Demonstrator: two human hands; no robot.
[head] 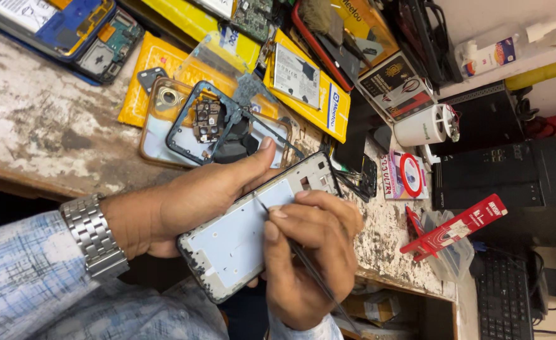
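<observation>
Cradling a stripped, pale grey rectangular phone frame (252,230) above the near edge of a worn, paint-flecked wooden workbench (45,129), a person in a light blue checked sleeve works over its bare inner face. The frame's flat plate shows small cut-outs near its far end and dark, ragged residue along its rim. The left hand (190,201), wearing a silver metal link wristwatch (95,236), is curled around the frame from below, thumb laid along its upper long edge. The right hand (309,252) is closed in a pen-like pinch on a thin dark metal tool (293,249), whose fine tip rests on the frame's plate near the middle. The frame's long axis runs diagonally, its near end low towards the person's body, its far end pointing up and to the right towards a cluttered bench top. Just beyond lie a second dark, empty phone frame on a clear case (218,129), yellow flat packets (315,88) and a white cylindrical adapter (426,126).
</observation>
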